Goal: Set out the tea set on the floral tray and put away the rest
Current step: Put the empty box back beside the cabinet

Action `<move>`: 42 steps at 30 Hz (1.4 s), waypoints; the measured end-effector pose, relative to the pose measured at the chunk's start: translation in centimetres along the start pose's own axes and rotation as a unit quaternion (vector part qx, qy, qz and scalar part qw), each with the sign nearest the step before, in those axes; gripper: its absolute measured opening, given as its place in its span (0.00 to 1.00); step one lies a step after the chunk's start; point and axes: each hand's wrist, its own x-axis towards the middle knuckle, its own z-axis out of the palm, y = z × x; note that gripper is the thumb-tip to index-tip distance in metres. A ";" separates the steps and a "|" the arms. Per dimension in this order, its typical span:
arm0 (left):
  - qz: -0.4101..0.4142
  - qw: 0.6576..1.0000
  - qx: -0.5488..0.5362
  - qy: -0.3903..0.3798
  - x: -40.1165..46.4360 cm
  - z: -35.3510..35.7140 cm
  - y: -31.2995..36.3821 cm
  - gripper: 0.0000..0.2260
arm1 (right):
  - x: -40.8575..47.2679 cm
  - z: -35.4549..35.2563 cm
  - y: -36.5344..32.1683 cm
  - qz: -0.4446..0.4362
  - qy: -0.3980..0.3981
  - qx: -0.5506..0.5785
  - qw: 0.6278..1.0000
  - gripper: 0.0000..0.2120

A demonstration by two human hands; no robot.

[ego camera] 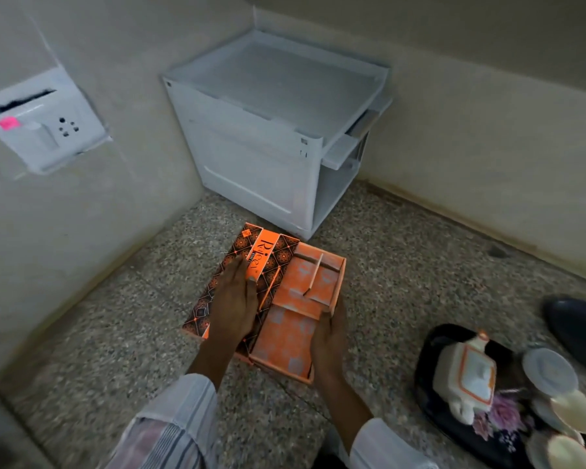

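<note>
An orange tea-set box point(295, 319) with cardboard dividers lies open and empty on the speckled floor. Its patterned dark-and-orange lid point(251, 262) sits partly over the box's left side. My left hand point(232, 299) lies flat on the lid, and my right hand point(329, 336) grips the box's right edge. At the lower right, the dark floral tray point(454, 431) carries a white square teapot point(467, 377) with orange trim, a saucer point(550, 370) and cups point(572, 411).
A white plastic drawer cabinet point(274, 130) stands in the corner behind the box, one drawer slightly out on its right side. A wall socket plate point(44, 123) is on the left wall. A dark shoe point(579, 330) rests at the right edge.
</note>
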 end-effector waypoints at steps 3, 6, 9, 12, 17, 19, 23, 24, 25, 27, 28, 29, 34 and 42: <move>-0.013 1.000 -0.015 -0.005 0.0 -0.1 0.3 0.29 | 0.0 1.5 -0.7 0.004 0.013 0.011 1.000 0.32; -0.019 0.999 -0.031 -0.001 -0.2 0.0 0.9 0.30 | -0.5 4.2 -1.2 0.011 0.006 0.030 0.999 0.34; -0.013 0.999 -0.036 -0.006 -0.2 0.4 0.9 0.31 | -0.8 7.7 -2.4 0.042 -0.021 0.079 0.996 0.33; -0.029 0.999 -0.036 -0.002 0.1 0.6 0.8 0.32 | -0.9 10.1 -2.9 0.068 -0.040 0.113 0.990 0.35; -0.041 0.998 -0.048 -0.015 0.6 0.5 1.0 0.35 | 2.5 13.4 4.1 0.111 -0.154 0.147 0.971 0.26; -0.038 0.998 -0.040 -0.035 0.8 -0.1 1.0 0.37 | 2.8 12.5 3.5 0.086 -0.153 0.119 0.977 0.23; -0.050 0.999 -0.002 -0.016 1.4 -2.2 0.1 0.35 | 0.4 8.6 -2.0 0.035 -0.143 0.098 0.984 0.24; -0.061 0.998 0.015 0.003 1.7 -2.6 -0.7 0.33 | 0.3 8.0 -2.4 0.037 -0.146 0.109 0.983 0.23; -0.084 0.996 0.029 0.013 1.8 -2.9 -1.6 0.32 | 0.5 7.7 -2.3 0.036 -0.143 0.120 0.982 0.21; -0.136 0.990 0.033 0.017 2.1 -3.2 -3.1 0.31 | 0.7 8.0 -2.1 0.044 -0.138 0.156 0.977 0.19; -0.157 0.987 0.022 0.011 2.1 -3.2 -3.4 0.29 | 0.8 8.4 -1.8 0.050 -0.129 0.164 0.977 0.19; -0.174 0.985 0.006 0.003 2.1 -3.3 -3.0 0.26 | 0.5 8.9 -2.0 0.067 -0.121 0.173 0.975 0.22; -0.181 0.982 -0.051 0.011 2.5 -3.2 -1.6 0.15 | 1.2 14.2 3.0 0.163 -0.192 0.260 0.932 0.32; -0.212 0.965 -0.153 -0.020 3.0 -5.0 -2.0 0.23 | 2.3 9.9 -3.5 0.139 -0.207 0.235 0.939 0.25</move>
